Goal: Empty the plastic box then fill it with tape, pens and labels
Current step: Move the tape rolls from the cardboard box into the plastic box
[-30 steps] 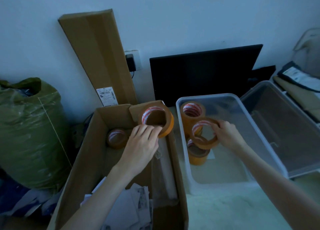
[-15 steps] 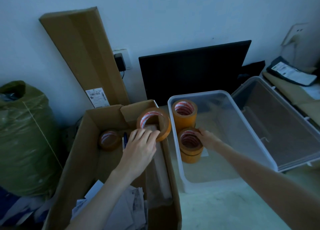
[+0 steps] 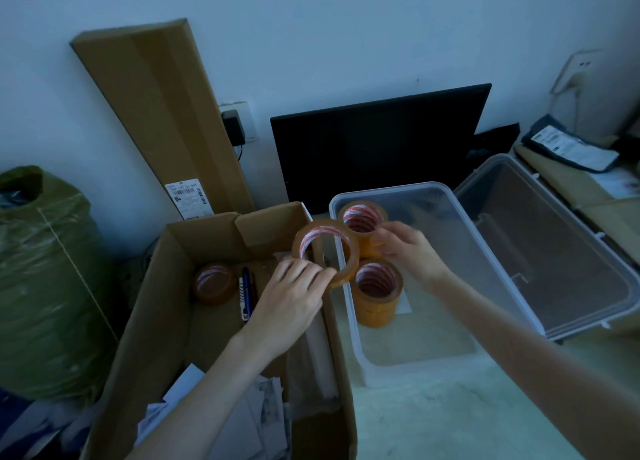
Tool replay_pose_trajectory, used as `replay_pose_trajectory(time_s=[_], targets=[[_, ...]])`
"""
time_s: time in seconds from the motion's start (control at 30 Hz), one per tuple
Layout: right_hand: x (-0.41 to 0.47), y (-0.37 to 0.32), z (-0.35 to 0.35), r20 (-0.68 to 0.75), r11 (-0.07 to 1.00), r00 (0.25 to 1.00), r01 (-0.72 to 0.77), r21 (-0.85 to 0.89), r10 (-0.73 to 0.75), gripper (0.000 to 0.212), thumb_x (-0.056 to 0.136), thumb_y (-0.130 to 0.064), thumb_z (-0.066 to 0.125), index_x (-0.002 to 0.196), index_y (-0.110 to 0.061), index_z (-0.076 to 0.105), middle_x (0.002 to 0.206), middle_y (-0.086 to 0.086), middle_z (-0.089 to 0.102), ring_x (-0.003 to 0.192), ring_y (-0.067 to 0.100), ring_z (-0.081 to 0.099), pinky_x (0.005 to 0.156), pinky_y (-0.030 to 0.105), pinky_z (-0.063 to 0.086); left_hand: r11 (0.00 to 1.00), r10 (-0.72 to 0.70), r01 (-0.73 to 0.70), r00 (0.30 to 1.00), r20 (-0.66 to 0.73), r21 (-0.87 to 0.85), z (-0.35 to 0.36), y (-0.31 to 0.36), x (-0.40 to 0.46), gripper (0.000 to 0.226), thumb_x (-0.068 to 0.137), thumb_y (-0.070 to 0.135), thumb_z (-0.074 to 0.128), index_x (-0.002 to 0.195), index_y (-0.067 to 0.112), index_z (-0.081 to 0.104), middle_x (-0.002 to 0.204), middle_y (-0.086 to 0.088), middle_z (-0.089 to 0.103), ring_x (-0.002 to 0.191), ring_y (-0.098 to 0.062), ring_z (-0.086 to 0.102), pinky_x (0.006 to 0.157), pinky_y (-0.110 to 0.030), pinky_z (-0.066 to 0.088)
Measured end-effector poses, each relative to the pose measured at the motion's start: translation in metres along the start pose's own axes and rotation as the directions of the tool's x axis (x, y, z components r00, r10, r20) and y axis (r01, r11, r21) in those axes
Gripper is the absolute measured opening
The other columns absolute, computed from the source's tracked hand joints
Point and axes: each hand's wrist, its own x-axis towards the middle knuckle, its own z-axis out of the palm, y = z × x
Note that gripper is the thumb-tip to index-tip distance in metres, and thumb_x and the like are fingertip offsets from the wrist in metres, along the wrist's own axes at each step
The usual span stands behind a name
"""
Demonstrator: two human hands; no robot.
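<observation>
My left hand (image 3: 294,300) pinches a tape roll (image 3: 325,251) over the plastic box (image 3: 450,359) rim for handover; my right hand (image 3: 408,251), blurred, looks loosely spread to receive it.

Two tape stacks (image 3: 375,293) stand in the plastic box (image 3: 450,348), right of the cardboard box (image 3: 166,321) holding pens (image 3: 246,293).

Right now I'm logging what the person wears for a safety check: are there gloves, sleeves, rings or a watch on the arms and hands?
None show. The left hand and the right hand are bare, with no gloves. Both forearms are uncovered as far as the picture's lower edge, so no sleeve appears. No watch or bracelet sits on either wrist. No ring shows on the fingers, though the dim, slightly blurred picture could hide a thin one.
</observation>
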Motion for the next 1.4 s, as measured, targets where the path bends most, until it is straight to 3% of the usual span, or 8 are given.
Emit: replay_pose_trajectory(time_s=[0.17, 0.37, 0.5, 0.73, 0.87, 1.1, 1.3, 1.4], targets=[[-0.016, -0.028, 0.000, 0.209, 0.988, 0.977, -0.001, 0.153, -0.032, 0.036, 0.088, -0.025, 0.067, 0.121, -0.021, 0.054, 0.110, 0.009, 0.065, 0.092, 0.023, 0.070, 0.078, 0.041, 0.059, 0.995, 0.096, -0.096, 0.995, 0.001, -0.001, 0.004, 0.011, 0.014, 0.040, 0.080, 0.012, 0.070, 0.118, 0.011, 0.062, 0.107, -0.003, 0.067, 0.102, -0.021, 0.062, 0.091, -0.037, 0.048], [-0.017, -0.015, 0.000, 0.058, 0.998, 0.998, -0.018, -0.056, 0.021, 0.040, 0.094, -0.017, 0.057, 0.134, -0.013, 0.048, 0.110, 0.011, 0.062, 0.081, 0.022, 0.071, 0.061, 0.038, 0.061, 0.988, 0.128, -0.130, 0.991, -0.025, -0.087, 0.011, 0.019, 0.026, 0.044, 0.083, 0.003, 0.066, 0.125, 0.013, 0.059, 0.114, -0.004, 0.064, 0.110, -0.021, 0.057, 0.097, -0.035, 0.041], [-0.016, -0.007, -0.007, -0.035, 0.968, 0.998, -0.059, -0.243, 0.052, 0.023, 0.099, -0.022, 0.046, 0.120, -0.017, 0.054, 0.089, 0.003, 0.061, 0.072, 0.018, 0.067, 0.050, 0.024, 0.056, 0.978, 0.031, -0.041, 0.998, -0.056, -0.205, 0.010, 0.017, 0.028, 0.032, 0.088, 0.006, 0.059, 0.119, 0.012, 0.063, 0.114, -0.004, 0.064, 0.110, -0.020, 0.056, 0.096, -0.033, 0.044], [0.003, 0.022, -0.007, -0.039, 0.764, 0.980, -0.175, -0.622, 0.193, 0.027, 0.099, -0.022, 0.035, 0.121, -0.015, 0.050, 0.109, 0.015, 0.060, 0.096, 0.034, 0.060, 0.081, 0.041, 0.051, 0.953, -0.100, 0.098, 0.995, 0.007, -0.286, 0.009, 0.009, 0.014, 0.032, 0.092, 0.018, 0.040, 0.109, 0.013, 0.066, 0.102, 0.001, 0.064, 0.097, -0.016, 0.059, 0.081, -0.032, 0.051], [0.006, 0.030, 0.002, -0.012, 0.804, 0.975, -0.191, -0.563, 0.223, 0.031, 0.101, -0.023, 0.035, 0.124, -0.012, 0.052, 0.114, 0.016, 0.062, 0.103, 0.032, 0.060, 0.090, 0.041, 0.050, 0.938, -0.134, 0.137, 0.990, 0.030, -0.318, 0.010, 0.008, 0.010, 0.034, 0.092, 0.020, 0.038, 0.108, 0.014, 0.067, 0.100, 0.002, 0.065, 0.096, -0.014, 0.060, 0.081, -0.030, 0.049], [0.006, 0.031, -0.001, 0.016, 0.862, 0.977, -0.178, -0.474, 0.211, 0.032, 0.101, -0.024, 0.038, 0.127, -0.015, 0.055, 0.117, 0.012, 0.064, 0.105, 0.027, 0.060, 0.086, 0.030, 0.046, 0.916, -0.190, 0.194, 0.981, 0.045, -0.352, 0.017, 0.007, 0.009, 0.034, 0.093, 0.022, 0.037, 0.106, 0.015, 0.067, 0.099, 0.003, 0.064, 0.095, -0.012, 0.060, 0.081, -0.024, 0.044], [0.000, 0.019, -0.004, -0.024, 0.920, 0.998, -0.062, -0.386, 0.057, 0.032, 0.093, -0.011, 0.050, 0.123, -0.014, 0.059, 0.120, 0.008, 0.065, 0.113, 0.025, 0.059, 0.099, 0.038, 0.047, 0.905, -0.226, 0.234, 0.972, 0.064, -0.356, 0.020, 0.002, 0.008, 0.029, 0.093, 0.018, 0.042, 0.108, 0.014, 0.067, 0.102, 0.001, 0.064, 0.097, -0.014, 0.059, 0.081, -0.029, 0.047], [-0.004, 0.008, 0.000, -0.072, 0.953, 0.997, 0.006, -0.303, -0.029, 0.031, 0.093, -0.005, 0.049, 0.122, -0.010, 0.059, 0.120, 0.007, 0.064, 0.112, 0.020, 0.058, 0.094, 0.026, 0.045, 0.902, -0.253, 0.257, 0.966, 0.056, -0.346, 0.018, -0.005, 0.004, 0.024, 0.092, 0.014, 0.048, 0.107, 0.012, 0.067, 0.101, -0.001, 0.064, 0.096, -0.016, 0.060, 0.079, -0.027, 0.046]])
